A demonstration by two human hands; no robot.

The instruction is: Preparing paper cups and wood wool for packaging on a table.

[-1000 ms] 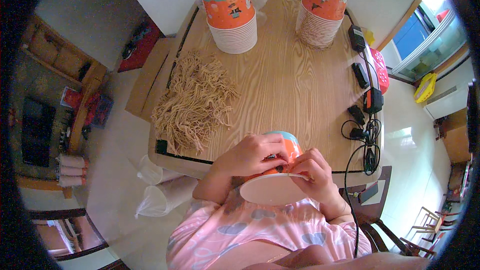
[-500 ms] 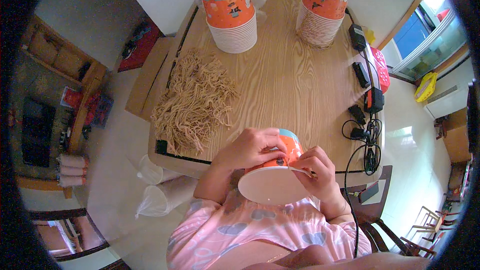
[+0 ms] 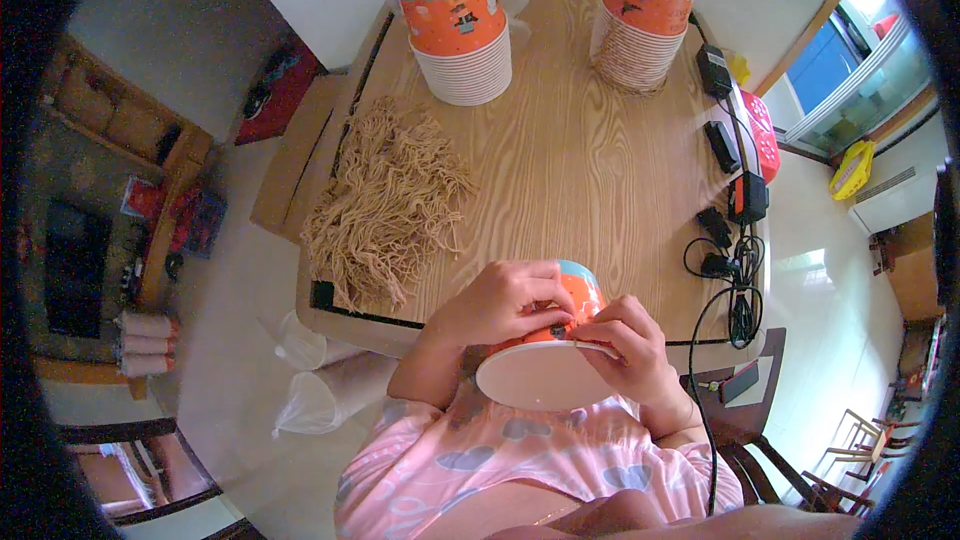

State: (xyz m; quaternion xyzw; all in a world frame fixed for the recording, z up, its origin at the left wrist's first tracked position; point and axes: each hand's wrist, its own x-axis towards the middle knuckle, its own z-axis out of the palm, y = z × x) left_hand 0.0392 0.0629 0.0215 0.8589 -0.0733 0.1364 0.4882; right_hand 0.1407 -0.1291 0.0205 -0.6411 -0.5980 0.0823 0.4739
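teal-and-orange printed tub (image 3: 545, 372), white inside, beige string heap (image 3: 385, 205), brown wood-grain tabletop (image 3: 560, 160), pink top (image 3: 590, 455) with grey-blue blotches, black cables (image 3: 742, 315)

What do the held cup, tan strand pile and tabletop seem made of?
Held cup: probably coated paper, smooth; printed outside, white inside. Tan strand pile: likely yarn or twine, matte; limp, tangled strands. Tabletop: wood or wood-look laminate, low sheen; visible grain.

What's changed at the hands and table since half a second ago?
Very little: the right hand seems to have eased slightly left at the orange paper cup, toward the left hand. Neither hand has let go. The beige string pile, left cup stack, right cup stack and black cables stayed put.
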